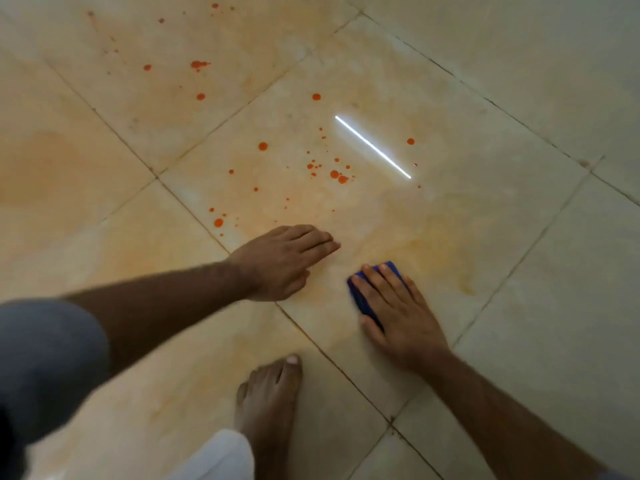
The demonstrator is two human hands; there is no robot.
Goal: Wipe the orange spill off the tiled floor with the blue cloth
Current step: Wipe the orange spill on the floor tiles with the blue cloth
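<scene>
your right hand is pressed flat on the blue cloth with fingers straight, left hand open and empty, nearer the orange spill, which sits at 11 o'clock from the cloth, its drops strung toward 10

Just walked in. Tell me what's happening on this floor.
A person is crouched over the tiled floor, wiping up an orange spill. The right hand presses flat on a folded blue cloth against the tile, while the left hand rests open on the floor beside it. Many orange drops remain farther out, plus a faint orange smear near the cloth. A bare foot stands close by.
</scene>
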